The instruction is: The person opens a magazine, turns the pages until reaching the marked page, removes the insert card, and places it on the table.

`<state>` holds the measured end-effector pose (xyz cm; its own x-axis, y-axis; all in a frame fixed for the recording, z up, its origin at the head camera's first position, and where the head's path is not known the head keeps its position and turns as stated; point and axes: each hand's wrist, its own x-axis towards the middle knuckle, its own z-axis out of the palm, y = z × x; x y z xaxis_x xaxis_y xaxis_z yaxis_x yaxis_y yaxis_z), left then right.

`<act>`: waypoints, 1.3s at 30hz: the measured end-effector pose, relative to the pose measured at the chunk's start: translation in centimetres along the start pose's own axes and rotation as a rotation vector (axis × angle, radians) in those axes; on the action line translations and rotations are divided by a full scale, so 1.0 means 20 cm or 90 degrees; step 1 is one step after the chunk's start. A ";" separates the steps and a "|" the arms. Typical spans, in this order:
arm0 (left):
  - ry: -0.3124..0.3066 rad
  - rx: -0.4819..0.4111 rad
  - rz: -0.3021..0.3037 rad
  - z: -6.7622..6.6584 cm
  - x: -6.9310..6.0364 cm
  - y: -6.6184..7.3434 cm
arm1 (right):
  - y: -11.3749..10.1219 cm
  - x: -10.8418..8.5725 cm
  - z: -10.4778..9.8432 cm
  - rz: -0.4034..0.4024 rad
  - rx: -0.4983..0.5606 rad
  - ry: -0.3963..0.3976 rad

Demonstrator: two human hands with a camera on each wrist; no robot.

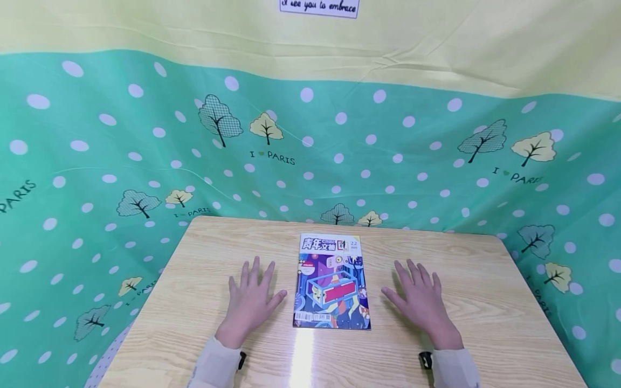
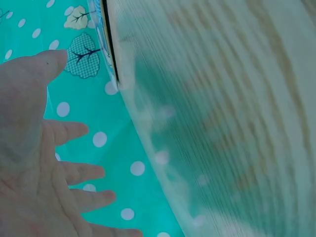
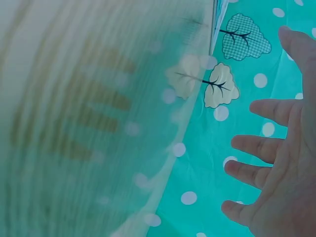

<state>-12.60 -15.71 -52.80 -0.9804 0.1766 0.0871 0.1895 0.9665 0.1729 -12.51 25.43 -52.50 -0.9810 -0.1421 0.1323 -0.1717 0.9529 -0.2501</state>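
A magazine (image 1: 332,285) with a colourful purple and blue cover lies flat on the wooden table, between the two hands. To its left is my left hand (image 1: 252,302), palm down with fingers spread, holding nothing. My right hand (image 1: 421,299) is on the other side, its fingers also spread and apart from the magazine. In the left wrist view the left hand (image 2: 39,158) shows its palm side, with the magazine's edge (image 2: 109,42) near the top. The right wrist view shows the right hand (image 3: 284,148) with its fingers extended, and a sliver of the magazine (image 3: 217,24).
The light wooden table (image 1: 194,269) has rounded far corners and a bright glare strip in front of the magazine. Behind and beside it hangs a green polka-dot curtain (image 1: 339,140) printed with trees. A dark band (image 1: 425,360) sits at the right wrist, another (image 1: 241,360) at the left.
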 end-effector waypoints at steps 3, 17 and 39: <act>-0.003 -0.018 0.003 0.00 -0.01 0.01 | -0.02 0.00 -0.01 -0.009 0.004 0.003; 0.030 -0.066 0.062 -0.03 -0.01 0.06 | -0.11 -0.01 0.00 -0.056 0.024 0.005; -0.003 -0.087 0.177 0.01 -0.04 0.26 | -0.25 -0.04 0.03 -0.126 0.061 -0.046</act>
<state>-10.83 -10.75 -52.14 -0.8899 0.4324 0.1454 0.4562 0.8468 0.2735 -10.91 20.67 -51.97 -0.9306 -0.3460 0.1195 -0.3660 0.8750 -0.3170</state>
